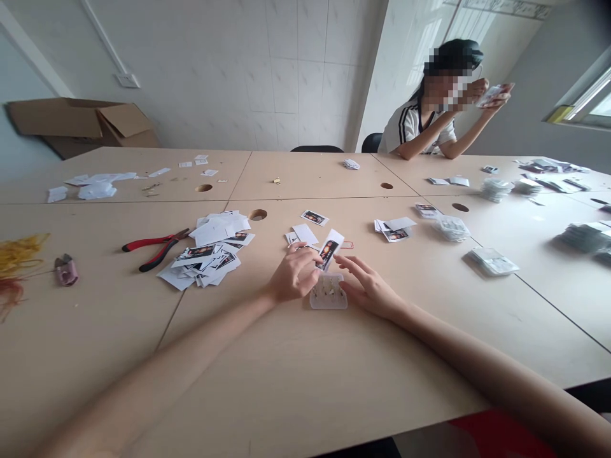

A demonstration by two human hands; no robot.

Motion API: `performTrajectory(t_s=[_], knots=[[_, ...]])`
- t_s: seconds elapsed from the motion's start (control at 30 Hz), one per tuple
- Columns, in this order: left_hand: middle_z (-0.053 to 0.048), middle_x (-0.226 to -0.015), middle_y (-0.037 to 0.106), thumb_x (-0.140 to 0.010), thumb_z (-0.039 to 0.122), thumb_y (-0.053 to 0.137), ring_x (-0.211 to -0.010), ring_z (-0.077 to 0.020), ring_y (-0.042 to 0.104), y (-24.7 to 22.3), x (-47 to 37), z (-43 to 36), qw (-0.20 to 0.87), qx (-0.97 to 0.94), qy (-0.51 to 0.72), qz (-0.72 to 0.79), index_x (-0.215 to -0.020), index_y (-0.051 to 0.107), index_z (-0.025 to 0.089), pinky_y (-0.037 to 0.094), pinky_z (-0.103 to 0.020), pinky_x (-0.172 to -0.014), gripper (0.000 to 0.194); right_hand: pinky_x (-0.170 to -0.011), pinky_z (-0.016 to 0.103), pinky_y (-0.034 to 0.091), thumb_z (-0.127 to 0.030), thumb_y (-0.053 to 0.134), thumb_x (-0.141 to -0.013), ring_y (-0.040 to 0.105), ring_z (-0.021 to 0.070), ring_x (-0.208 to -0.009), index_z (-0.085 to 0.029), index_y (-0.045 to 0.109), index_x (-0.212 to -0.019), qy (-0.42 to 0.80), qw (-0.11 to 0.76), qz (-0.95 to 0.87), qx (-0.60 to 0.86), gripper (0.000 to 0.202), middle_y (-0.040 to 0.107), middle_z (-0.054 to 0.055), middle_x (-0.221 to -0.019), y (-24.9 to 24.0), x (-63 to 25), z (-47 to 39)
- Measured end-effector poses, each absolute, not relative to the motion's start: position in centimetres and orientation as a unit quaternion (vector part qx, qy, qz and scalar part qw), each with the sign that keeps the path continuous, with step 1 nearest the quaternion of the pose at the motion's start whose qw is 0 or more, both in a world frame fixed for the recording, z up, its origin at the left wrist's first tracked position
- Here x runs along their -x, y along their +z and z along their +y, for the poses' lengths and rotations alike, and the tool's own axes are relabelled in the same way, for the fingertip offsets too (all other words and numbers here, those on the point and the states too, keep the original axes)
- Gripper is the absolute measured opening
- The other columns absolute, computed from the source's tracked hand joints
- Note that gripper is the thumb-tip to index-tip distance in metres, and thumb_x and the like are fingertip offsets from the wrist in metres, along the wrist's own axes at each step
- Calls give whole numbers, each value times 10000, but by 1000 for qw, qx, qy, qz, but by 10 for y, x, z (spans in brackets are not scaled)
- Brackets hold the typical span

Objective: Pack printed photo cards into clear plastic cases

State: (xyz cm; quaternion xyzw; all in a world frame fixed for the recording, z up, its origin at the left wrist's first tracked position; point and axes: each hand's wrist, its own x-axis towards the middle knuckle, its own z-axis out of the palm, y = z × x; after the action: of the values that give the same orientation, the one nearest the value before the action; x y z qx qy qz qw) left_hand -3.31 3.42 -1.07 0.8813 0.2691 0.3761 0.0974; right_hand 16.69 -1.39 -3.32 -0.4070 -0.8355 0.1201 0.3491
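Note:
In the head view, my left hand [296, 273] pinches the lower left edge of a white card [329, 249] with a dark printed picture. This card stands tilted over the far edge of a small clear plastic box [328, 300]. Inside the box are several small items in rows, too small to name. On the right of the box, my right hand [370, 289] is open, its fingers stretched toward the card and box. Behind the hands lie loose cards [305, 234] and a red-outlined piece [352, 245].
Left are a card pile [210, 261], red-handled pliers [157, 248], a pink cutter [66, 270] and yellow strands [19, 251]. Right are stacked clear boxes [491, 261] and more cards [395, 229]. Across the table [267, 369], a co-worker [429, 121] holds up a packet. Round holes [258, 215] pierce the tabletop.

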Motion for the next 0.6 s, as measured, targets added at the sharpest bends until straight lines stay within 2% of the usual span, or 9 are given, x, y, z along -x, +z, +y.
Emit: performTrajectory(t_s=[0.13, 0.33, 0.47, 0.6], knots=[[-26, -829, 641, -759, 153, 461, -865, -147, 562, -14, 31, 36, 91, -888, 370, 257, -846, 553, 175, 377, -327, -905, 129, -865, 397, 449, -151, 429, -795, 450, 220, -1090, -251, 253, -1311, 112, 346, -844, 394, 555, 400, 96, -1237, -33, -167, -14], [-48, -912, 619, -792, 115, 405, -876, -146, 574, -17, 31, 39, 145, -874, 355, 300, -892, 537, 178, 451, -272, -780, 177, -788, 384, 488, -153, 427, -807, 513, 186, -925, -284, 347, -1267, 69, 386, -817, 423, 484, 393, 97, -1129, -33, -168, -15], [-50, -984, 598, -811, 108, 365, -925, -147, 553, -14, 30, 37, 154, -882, 327, 303, -1015, 499, 183, 438, -275, -807, 255, -793, 430, 466, -117, 447, -787, 431, 249, -1064, -312, 364, -1256, -35, 429, -797, 423, 515, 359, 105, -1172, -30, -168, -20], [-45, -1046, 574, -826, 97, 328, -995, -152, 518, -14, 30, 37, 143, -884, 325, 303, -1054, 488, 198, 409, -295, -859, 297, -861, 489, 417, -95, 456, -770, 384, 270, -1140, -295, 410, -1214, -69, 398, -835, 374, 488, 378, 98, -1227, -29, -168, -22]])
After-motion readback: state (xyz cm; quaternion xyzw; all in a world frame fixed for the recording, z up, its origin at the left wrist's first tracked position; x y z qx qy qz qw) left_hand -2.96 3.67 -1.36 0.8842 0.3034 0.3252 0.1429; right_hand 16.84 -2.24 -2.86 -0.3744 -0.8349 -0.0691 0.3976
